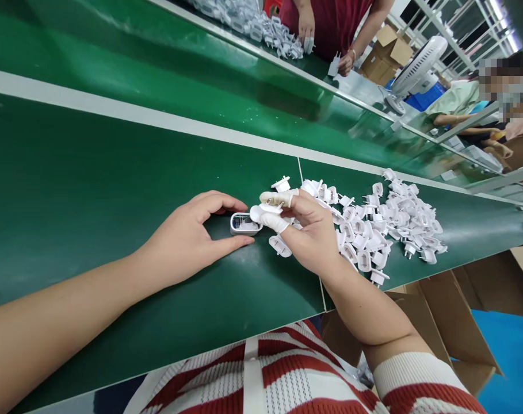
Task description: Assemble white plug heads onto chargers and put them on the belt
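An oval white charger housing (246, 225), open at the top with dark parts inside, stands on the green work surface. My left hand (196, 230) has its thumb and index finger on either side of it, gripping it loosely. White finger cots cover the thumb and a fingertip of my right hand (310, 230), which pinches a white plug cover (271, 208) with metal pins. That cover is held tilted over the right end of the housing, hiding part of it. Another plug cover (281, 246) lies just below my right fingers, and one more (281, 184) lies above them.
A spread-out pile of white plug covers (399, 213) lies to the right. Beyond the pale strip (157, 118) runs a green belt, with a co-worker's hands (305, 29) at more white parts. Cardboard boxes (442, 316) stand below the near edge at right. A fan (419, 69) is behind.
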Tool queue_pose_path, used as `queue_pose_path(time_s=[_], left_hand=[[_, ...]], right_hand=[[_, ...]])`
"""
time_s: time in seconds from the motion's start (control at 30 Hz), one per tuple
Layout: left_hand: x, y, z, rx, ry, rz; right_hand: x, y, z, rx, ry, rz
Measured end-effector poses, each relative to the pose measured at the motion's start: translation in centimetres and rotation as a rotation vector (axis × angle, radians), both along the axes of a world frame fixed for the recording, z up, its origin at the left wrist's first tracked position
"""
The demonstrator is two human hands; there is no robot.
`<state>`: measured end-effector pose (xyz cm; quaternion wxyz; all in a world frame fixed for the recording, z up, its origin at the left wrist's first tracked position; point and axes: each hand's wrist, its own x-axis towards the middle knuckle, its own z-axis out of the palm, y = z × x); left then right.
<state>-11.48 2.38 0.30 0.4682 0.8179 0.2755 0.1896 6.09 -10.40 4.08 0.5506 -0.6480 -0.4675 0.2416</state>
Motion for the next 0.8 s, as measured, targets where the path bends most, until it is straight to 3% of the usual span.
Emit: queue_pose_path(time_s=[0.1,0.27,0.47,0.6,0.8], left_hand=[[0.0,0.4,-0.2,-0.003,-0.002,-0.015],[-0.3,1.1,-0.5,0.023,-0.043,-0.091],[-0.3,-0.2,-1.1,0.116,-0.074,0.01],[0.0,-0.5,-0.7,0.063,-0.083,0.05],[0.0,0.3,-0.2,-0.004,-0.09,-0.154]], right_hand=[[0.0,0.0,0.2,0.005,-0.007,-0.004],[-0.3,-0.1,0.6,-0.15,0.16,0.042],[-1.1,-0.7,1.3,-0.269,0.189,0.067],[-0.4,-0.8,1.6,-0.276,0.306,0.146],[0.6,-0.7,1.5,-0.055,-0.097,0.015]])
